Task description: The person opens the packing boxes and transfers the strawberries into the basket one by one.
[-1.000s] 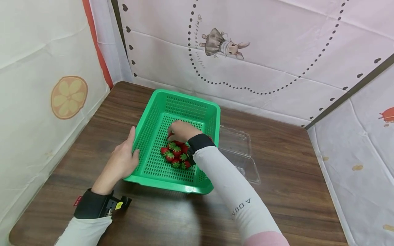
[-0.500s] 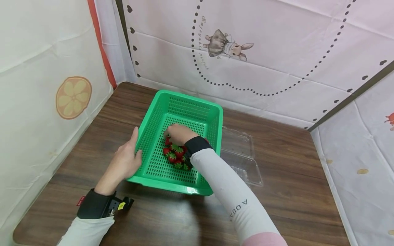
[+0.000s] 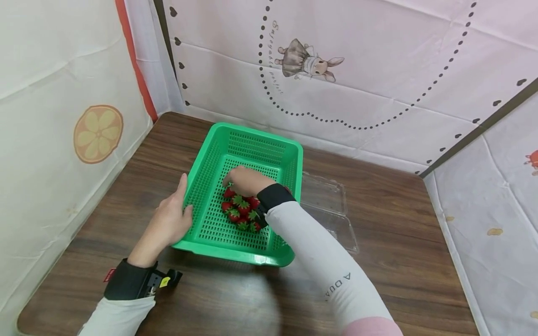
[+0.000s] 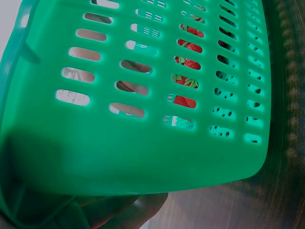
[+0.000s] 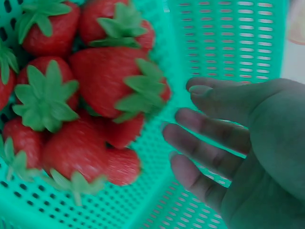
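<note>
**Strawberries piled in the green basket**

A green basket (image 3: pixel 277 161) with lots of holes sits on the brown bench (image 3: pixel 391 219). Inside it is a little heap of strawberries (image 3: pixel 240 212), red with green leafy tops. They lie on the basket floor, nearer the right wall than the left one.

The right hand (image 3: pixel 245 179) is down in the basket, right by the far side of the heap. The right wrist view shows its fingers (image 5: pixel 209 129) gently bent and spread beside the berries, with nothing held in them. The left hand (image 3: pixel 170 219) is on the outside of the basket. It rests against the left wall with the thumb at the rim, fingers fairly straight, steadying it.

A clear plastic box (image 3: pixel 325 210) lies open on the bench, touching or just beside the basket's right side. No berries show in it. So it looks like the fruit is already in the basket, and what may be left is spreading or sorting the heap.

There is room to move. The far half of the basket floor is bare, and so is the left part. The basket walls are tall, so a hand must lift up to get out. Cloth walls (image 3: pixel 378 70) stand close behind and at both sides of the bench. The front of the bench has open wood.
</note>
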Motion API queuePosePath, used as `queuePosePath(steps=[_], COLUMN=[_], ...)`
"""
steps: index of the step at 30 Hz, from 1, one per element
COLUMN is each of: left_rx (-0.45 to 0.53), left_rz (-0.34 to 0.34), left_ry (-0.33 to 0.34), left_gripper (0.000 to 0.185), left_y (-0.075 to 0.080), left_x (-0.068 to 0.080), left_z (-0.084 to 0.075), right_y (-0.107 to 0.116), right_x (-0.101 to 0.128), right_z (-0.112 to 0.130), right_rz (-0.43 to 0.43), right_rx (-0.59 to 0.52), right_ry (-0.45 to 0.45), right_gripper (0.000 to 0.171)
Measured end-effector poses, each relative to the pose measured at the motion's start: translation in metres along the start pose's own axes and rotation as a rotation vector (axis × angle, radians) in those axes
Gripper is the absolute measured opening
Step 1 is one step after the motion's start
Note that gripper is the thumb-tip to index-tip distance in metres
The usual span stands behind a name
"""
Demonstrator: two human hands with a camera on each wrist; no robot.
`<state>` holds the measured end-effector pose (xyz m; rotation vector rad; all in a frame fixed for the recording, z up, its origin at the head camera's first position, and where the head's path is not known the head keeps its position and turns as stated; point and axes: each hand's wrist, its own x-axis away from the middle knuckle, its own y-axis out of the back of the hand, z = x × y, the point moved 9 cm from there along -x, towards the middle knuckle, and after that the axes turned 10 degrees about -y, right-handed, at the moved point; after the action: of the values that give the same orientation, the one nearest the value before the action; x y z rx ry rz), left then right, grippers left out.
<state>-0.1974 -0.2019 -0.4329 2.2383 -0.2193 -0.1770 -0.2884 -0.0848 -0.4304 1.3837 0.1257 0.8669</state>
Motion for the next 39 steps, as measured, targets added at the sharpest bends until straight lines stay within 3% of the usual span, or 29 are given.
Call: queuePosePath(steps=[5,12,21,27,32,39], left_rx=[0.006,0.001,0.002,-0.006,-0.022,0.000], left_rz=[0.002,0.012,0.015,0.009,0.003,-0.036], left_ry=[-0.002,0.004,0.027,0.024,0.024,0.013], left_gripper=[0.079,0.079,0.080,0.080,0.080,0.085], left_y=[-0.001,0.000,0.004,0.006,0.007,0.010], left_x=[-0.001,0.000,0.005,0.005,0.006,0.007], left_z=[0.000,0.001,0.009,0.011,0.012,0.017], right_y=[0.017,0.034,0.022,0.013,-0.009,-0.027], right_x=[0.025,0.081,0.144,0.182,0.207,0.226], right_z=[0.001,-0.012,-0.034,-0.068,-0.098,-0.113], right_rz=[-0.041,-0.163,-0.356,-0.458,-0.476,-0.489], right_rx=[-0.023,-0.102,-0.121,-0.281,-0.363,-0.384], right_ry=[0.057,0.078,0.066,-0.073,-0.206,-0.230], right_gripper=[0.033,0.031,0.029,0.030,0.031,0.033])
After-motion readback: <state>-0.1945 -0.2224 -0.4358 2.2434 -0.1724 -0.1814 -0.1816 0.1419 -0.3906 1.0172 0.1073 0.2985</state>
